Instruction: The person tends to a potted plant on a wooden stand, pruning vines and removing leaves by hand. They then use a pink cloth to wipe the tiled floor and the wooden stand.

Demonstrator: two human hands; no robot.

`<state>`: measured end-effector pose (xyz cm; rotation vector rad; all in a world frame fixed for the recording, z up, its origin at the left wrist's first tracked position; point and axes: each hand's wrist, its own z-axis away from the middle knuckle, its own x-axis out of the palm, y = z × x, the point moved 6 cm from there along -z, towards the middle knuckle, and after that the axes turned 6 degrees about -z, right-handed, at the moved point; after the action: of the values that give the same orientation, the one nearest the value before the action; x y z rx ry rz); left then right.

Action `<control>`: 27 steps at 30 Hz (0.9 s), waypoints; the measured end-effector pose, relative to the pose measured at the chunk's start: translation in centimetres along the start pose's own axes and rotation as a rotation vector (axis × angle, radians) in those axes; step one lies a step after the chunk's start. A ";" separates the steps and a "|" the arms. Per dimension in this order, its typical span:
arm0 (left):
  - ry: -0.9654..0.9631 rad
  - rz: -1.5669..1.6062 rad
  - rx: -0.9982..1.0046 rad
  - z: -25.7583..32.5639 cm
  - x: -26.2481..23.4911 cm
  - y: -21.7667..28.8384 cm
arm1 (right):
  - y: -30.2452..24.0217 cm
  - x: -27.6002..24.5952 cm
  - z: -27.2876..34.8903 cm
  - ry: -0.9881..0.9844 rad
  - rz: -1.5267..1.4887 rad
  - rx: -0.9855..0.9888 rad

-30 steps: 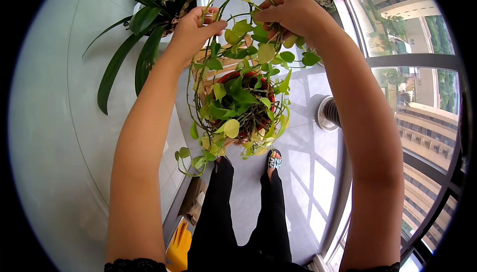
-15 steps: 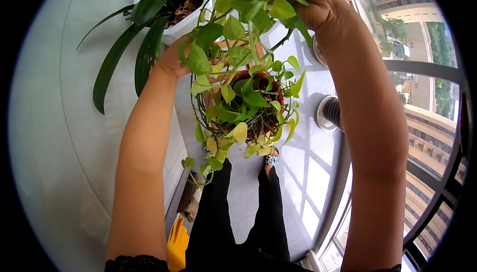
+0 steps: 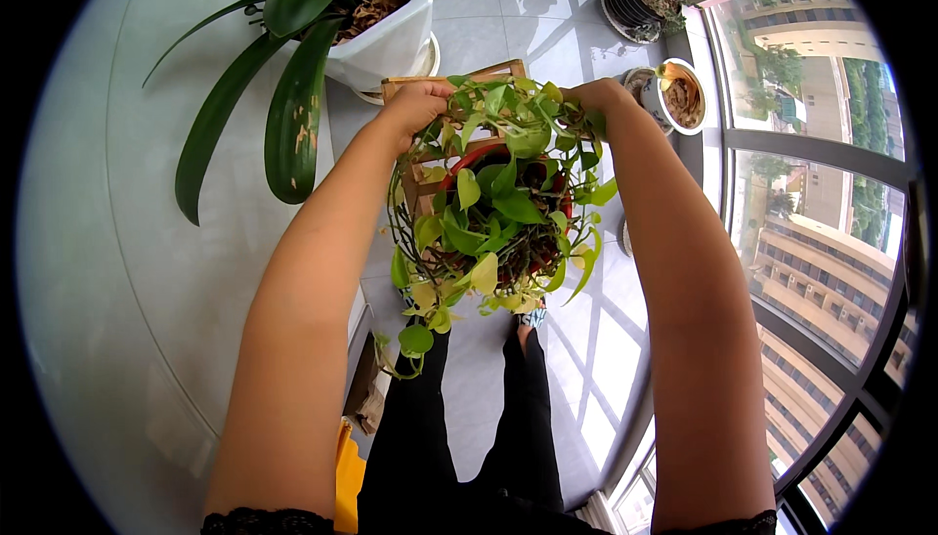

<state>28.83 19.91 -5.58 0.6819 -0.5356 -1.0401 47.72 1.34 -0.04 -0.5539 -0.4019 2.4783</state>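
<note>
Plant: trailing vine plant (image 3: 518, 207) stands in a red pot (image 3: 471, 161), centred in front of the person, above the feet.
Support: wooden stand (image 3: 510, 69) lies under the pot; its far edge shows past the leaves.
Pot edge: red rim partly covered by leaves; stems spill over the near side.
Open room, right: sunlit floor (image 3: 611, 340) lies between the foliage and the window (image 3: 821, 183).
Limit, far left: white planter (image 3: 381, 51) is near the stand's far corner.
Limit, far right: small white pot (image 3: 684, 100) sits just beyond the right hand.
Left grip: left hand (image 3: 420, 113) has its fingers closed narrow on vines (image 3: 523, 110) at their left end.
Right grip: right hand (image 3: 596, 102) touches the foliage; leaves hide the fingertips, so its opening cannot be told.
Change, half a second: right hand lowered from the top of view; raised vines now lie bunched at the pot's far side.
</note>
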 end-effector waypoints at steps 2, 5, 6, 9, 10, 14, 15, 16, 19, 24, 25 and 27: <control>0.135 -0.176 0.055 -1.9 -0.6 -1.3 | 1.4 -0.8 -2.1 -0.006 -0.031 0.079; 0.253 -0.438 0.118 -2.0 -1.1 -1.9 | 1.9 -1.3 -1.0 0.026 -0.011 0.136; 0.282 -0.395 0.108 -1.6 -0.9 -1.5 | 1.9 -2.1 -1.1 0.056 0.009 0.082; 0.344 -0.244 0.083 -0.6 -1.2 -0.7 | 2.1 -3.3 0.3 0.164 -0.137 0.015; 0.343 -0.175 0.085 -1.4 -2.0 -1.4 | 2.3 -4.0 0.1 0.165 -0.129 0.010; 0.391 -0.038 0.150 0.3 -2.9 -0.5 | 2.7 -5.9 1.5 0.171 -0.146 -0.016; 0.435 -0.017 0.170 1.6 -3.3 0.2 | 2.6 -6.0 1.9 0.164 -0.155 -0.032; 0.462 -0.046 0.222 3.0 -3.0 1.6 | 2.9 -6.7 2.5 0.176 -0.164 -0.047; 0.420 -0.031 0.319 6.3 -2.2 3.3 | 3.5 -8.8 5.5 0.198 -0.227 -0.187; 0.392 -0.224 0.252 11.2 -0.9 2.4 | 8.5 -10.0 10.8 0.237 -0.260 -0.248; 0.399 -0.253 0.260 12.0 -1.1 1.8 | 9.9 -9.8 11.7 0.225 -0.312 -0.240; 0.426 -0.214 0.298 14.3 -0.9 1.2 | 13.4 -9.9 13.9 0.202 -0.407 -0.241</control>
<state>19.30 17.51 4.93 1.2123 -0.2489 -0.9826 42.54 -17.33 9.72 -0.7311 -0.6647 1.9773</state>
